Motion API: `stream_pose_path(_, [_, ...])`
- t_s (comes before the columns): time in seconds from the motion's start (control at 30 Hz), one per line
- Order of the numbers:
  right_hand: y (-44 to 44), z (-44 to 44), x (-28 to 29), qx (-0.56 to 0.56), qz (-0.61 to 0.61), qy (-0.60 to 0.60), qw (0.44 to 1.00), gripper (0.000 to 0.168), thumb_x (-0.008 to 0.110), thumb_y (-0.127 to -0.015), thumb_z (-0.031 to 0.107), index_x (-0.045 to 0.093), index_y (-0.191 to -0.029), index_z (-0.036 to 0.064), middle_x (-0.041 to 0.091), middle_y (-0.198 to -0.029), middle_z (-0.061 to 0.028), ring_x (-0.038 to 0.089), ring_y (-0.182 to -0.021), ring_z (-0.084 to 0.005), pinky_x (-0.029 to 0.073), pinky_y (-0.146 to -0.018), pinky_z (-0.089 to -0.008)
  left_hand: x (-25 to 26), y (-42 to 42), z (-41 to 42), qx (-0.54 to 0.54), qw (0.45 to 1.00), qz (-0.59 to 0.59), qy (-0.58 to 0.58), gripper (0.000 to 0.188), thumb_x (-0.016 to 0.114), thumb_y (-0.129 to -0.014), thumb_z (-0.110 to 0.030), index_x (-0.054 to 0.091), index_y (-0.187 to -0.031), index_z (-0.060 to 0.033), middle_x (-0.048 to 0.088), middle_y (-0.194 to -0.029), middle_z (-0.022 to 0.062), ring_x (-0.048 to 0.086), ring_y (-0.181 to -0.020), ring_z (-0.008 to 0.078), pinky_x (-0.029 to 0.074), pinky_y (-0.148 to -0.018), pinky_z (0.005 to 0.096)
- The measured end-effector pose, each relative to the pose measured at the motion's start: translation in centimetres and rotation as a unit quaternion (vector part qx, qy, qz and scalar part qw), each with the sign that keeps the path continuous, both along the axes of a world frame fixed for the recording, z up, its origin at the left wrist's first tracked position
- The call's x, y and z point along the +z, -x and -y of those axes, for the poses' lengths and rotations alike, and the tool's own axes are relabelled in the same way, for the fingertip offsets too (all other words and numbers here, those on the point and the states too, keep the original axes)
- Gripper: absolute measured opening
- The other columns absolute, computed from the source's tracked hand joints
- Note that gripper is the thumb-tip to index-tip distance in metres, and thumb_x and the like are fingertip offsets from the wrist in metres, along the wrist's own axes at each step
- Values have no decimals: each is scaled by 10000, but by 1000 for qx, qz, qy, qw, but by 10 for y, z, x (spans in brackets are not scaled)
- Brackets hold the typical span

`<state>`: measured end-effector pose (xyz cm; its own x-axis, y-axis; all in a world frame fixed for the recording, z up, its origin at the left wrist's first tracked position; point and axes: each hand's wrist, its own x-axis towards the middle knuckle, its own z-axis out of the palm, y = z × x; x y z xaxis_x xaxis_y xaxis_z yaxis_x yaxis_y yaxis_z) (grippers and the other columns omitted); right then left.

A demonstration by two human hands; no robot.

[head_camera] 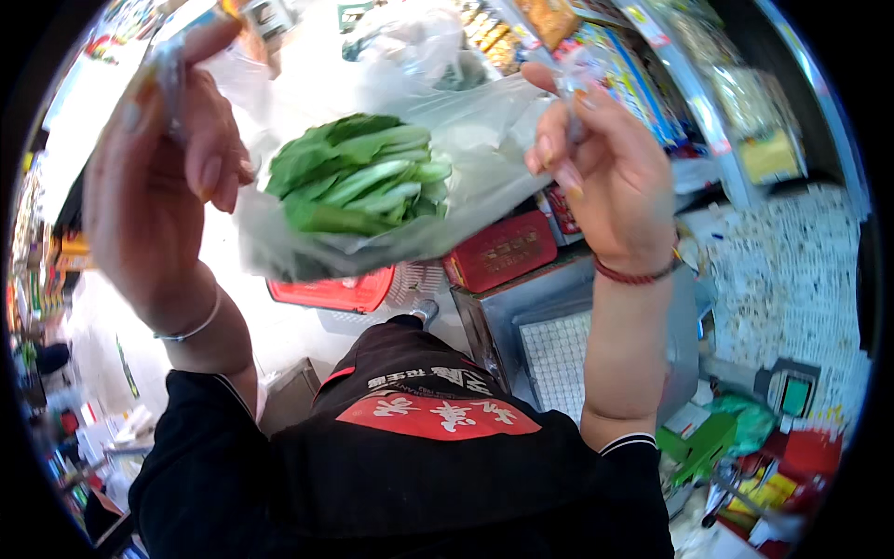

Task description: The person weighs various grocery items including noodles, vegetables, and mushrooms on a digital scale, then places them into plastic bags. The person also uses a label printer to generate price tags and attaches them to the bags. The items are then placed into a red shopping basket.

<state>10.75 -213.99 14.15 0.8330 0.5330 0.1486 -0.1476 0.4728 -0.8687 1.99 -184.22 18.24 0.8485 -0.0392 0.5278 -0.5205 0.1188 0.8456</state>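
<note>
A clear plastic bag hangs spread between my two raised hands, with a bunch of leafy green vegetables lying in it, pale stems towards the right. My left hand, blurred, has its fingers closed on a twisted part of the bag at the upper left. At the upper right, my right hand pinches the bag's other side between thumb and fingers. The bag sags in front of me, above the floor.
Below the bag stand a red plastic basket and a dark red box. Packaged goods fill the shelves at upper right. A paper-covered surface with a small device is at right. Another filled plastic bag sits ahead.
</note>
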Motion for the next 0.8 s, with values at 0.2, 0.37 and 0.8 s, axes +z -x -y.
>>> stream_pose_path(0.2, [89,83,74,-112,123,87,982,533,323,-895,91,325,-1361,-167,607,-1134,-267,628,-707,-201,546,-720,-297,58,-30,96,-218,959,19,-181,544,281,-986,-206,267,-1424,117,589,-1058,157,593,-828,151,503,-722,233])
stream_pose_path(0.37, [165,149,108,-304,213,238,897,411,369,-936,40,492,-1309,-79,615,-1154,-221,638,-715,-140,537,-543,-219,87,1,234,-303,939,113,-120,607,359,-737,23,443,-1331,117,579,-1226,220,593,-1069,243,493,-886,318])
stream_pose_path(0.8, [235,293,81,-504,95,591,623,179,626,-832,179,658,-851,4,646,-735,-95,612,-693,-195,481,-634,-324,3,12,486,-489,844,118,-188,475,615,-796,-70,581,-1269,-64,585,-745,27,517,-652,109,449,-612,283])
